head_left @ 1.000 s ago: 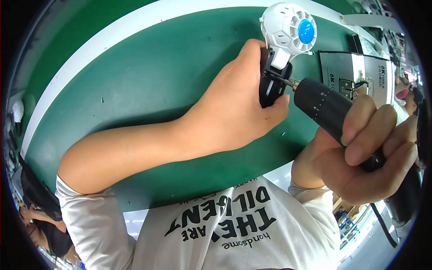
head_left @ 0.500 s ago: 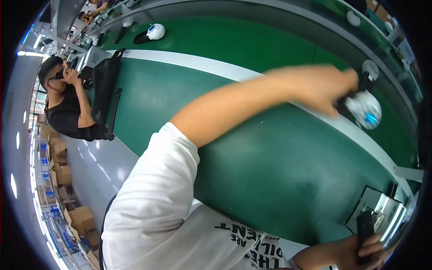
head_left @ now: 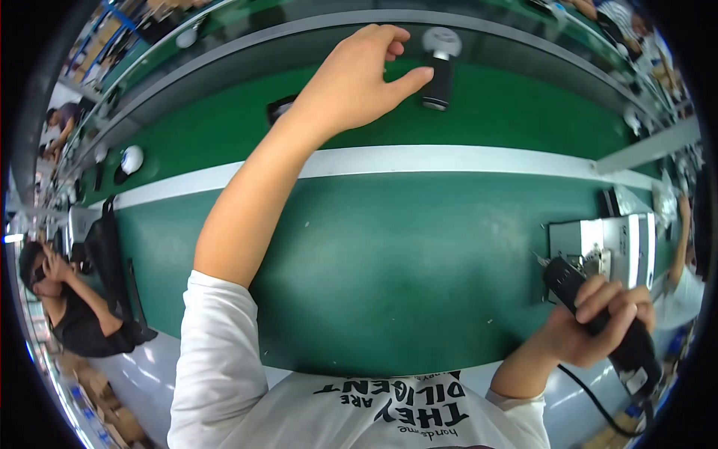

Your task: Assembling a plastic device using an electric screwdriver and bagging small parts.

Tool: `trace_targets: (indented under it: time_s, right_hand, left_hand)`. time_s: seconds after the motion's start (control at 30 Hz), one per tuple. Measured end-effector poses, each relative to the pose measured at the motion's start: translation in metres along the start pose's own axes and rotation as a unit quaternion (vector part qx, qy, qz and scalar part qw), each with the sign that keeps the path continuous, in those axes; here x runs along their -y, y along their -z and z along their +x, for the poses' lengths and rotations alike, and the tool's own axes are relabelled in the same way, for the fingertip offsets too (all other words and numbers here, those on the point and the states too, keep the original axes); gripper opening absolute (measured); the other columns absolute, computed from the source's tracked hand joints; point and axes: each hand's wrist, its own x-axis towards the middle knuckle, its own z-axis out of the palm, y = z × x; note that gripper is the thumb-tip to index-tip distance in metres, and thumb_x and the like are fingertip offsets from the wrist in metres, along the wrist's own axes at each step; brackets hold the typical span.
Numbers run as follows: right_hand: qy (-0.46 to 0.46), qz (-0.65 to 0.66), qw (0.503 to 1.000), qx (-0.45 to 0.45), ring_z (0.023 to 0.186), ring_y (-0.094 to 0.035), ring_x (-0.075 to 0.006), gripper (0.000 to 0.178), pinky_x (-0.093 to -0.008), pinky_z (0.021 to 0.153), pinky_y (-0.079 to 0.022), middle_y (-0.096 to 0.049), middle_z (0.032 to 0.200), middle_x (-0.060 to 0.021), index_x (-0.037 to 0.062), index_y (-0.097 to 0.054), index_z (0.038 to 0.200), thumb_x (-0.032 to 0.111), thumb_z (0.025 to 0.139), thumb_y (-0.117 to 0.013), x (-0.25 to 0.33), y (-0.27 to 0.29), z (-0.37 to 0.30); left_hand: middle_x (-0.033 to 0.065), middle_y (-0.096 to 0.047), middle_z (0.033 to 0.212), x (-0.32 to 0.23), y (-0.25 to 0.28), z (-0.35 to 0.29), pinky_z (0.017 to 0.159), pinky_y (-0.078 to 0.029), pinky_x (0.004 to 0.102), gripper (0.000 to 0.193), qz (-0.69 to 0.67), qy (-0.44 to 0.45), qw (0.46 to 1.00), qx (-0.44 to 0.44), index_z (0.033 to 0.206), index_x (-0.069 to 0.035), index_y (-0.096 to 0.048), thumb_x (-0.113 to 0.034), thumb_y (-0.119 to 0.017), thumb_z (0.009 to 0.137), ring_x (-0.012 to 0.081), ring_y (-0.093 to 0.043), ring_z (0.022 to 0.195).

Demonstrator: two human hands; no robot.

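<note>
My left hand (head_left: pixel 370 78) reaches over the green conveyor belt (head_left: pixel 508 112), empty, its thumb spread away from the bent fingers. Just right of that hand lies a black-handled device with a round, pale grey head (head_left: pixel 441 43). Another dark object (head_left: pixel 278 109) is mostly hidden behind my left wrist; its kind cannot be made out. My right hand (head_left: pixel 598 318) is closed around a black corded electric screwdriver (head_left: pixel 566 283), held tilted above the right end of the green worktable (head_left: pixel 404 254). The screwdriver's thin bit points up and left, and its cord hangs below.
A white box-like fixture with metal parts (head_left: pixel 624 236) stands on the table's right end. A white rail (head_left: pixel 449 159) separates table and belt. Farther left on the belt sits a white-domed device (head_left: pixel 132 159). A person in black (head_left: pixel 86 314) sits left; another person's arm shows right.
My left hand has let go of the white-headed device with the blue spot and is now empty over the belt. My right hand has raised the screwdriver. The view has turned.
</note>
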Motion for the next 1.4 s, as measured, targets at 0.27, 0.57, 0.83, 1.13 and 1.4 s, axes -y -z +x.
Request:
trace_targets:
  time_s: [0.27,0.57,0.83,1.13,1.4]
  right_hand:
    - [-0.008,0.003,1.000,-0.023,0.047,-0.042,-0.0107,0.011,-0.0279,0.046,-0.037,-0.043,0.082,-0.0058,0.0019,-0.048,0.111,0.003,0.101,-0.044,-0.001,-0.012,0.000]
    - [-0.034,0.016,0.998,-0.047,0.047,-0.043,-0.0109,0.010,-0.0283,0.047,-0.038,-0.044,0.083,-0.0070,0.0007,-0.046,0.110,0.002,0.101,-0.043,0.002,-0.001,0.004]
    - [-0.046,-0.006,0.999,-0.028,0.042,-0.043,-0.0124,0.021,-0.0316,0.041,-0.043,-0.047,0.086,-0.0101,0.0036,-0.039,0.115,0.000,0.097,-0.049,-0.007,0.002,0.000]
    - [-0.050,-0.037,0.998,-0.031,0.044,-0.044,-0.0114,0.015,-0.0294,0.043,-0.043,-0.046,0.084,-0.0086,0.0041,-0.041,0.111,0.001,0.098,-0.048,-0.007,-0.002,0.005]
    - [-0.109,-0.075,0.991,0.015,0.047,-0.049,-0.0119,0.024,-0.0304,0.048,-0.047,-0.047,0.085,-0.0086,0.0074,-0.034,0.112,0.001,0.098,-0.052,-0.009,0.004,-0.003]
  left_hand:
    - [0.0244,-0.067,0.112,-0.011,-0.059,0.070,0.089,-0.056,0.0403,0.069,0.207,0.123,0.969,0.052,0.116,0.011,-0.061,-0.048,-0.076,0.084,0.0336,-0.068,0.107]
    - [0.0236,-0.060,0.129,-0.024,-0.045,0.003,0.100,-0.055,0.0407,0.049,-0.733,0.133,0.630,0.219,0.137,0.012,-0.048,-0.024,-0.053,0.105,0.0298,-0.066,0.108]
    - [0.0265,-0.054,0.138,-0.061,-0.051,-0.037,0.096,-0.056,0.0389,0.057,-0.770,0.047,0.555,0.311,0.148,0.010,-0.035,-0.027,-0.043,0.107,0.0275,-0.064,0.113]
    - [0.0173,-0.064,0.122,-0.085,-0.056,-0.042,0.083,-0.056,0.0295,0.055,-0.708,0.104,0.634,0.294,0.143,0.004,-0.046,-0.034,-0.053,0.105,0.0192,-0.066,0.098]
    - [0.0117,-0.060,0.124,-0.021,-0.059,0.013,0.094,-0.049,0.0397,0.052,-0.069,-0.052,0.996,-0.025,0.141,-0.012,-0.055,-0.015,-0.071,0.091,0.0282,-0.058,0.113]
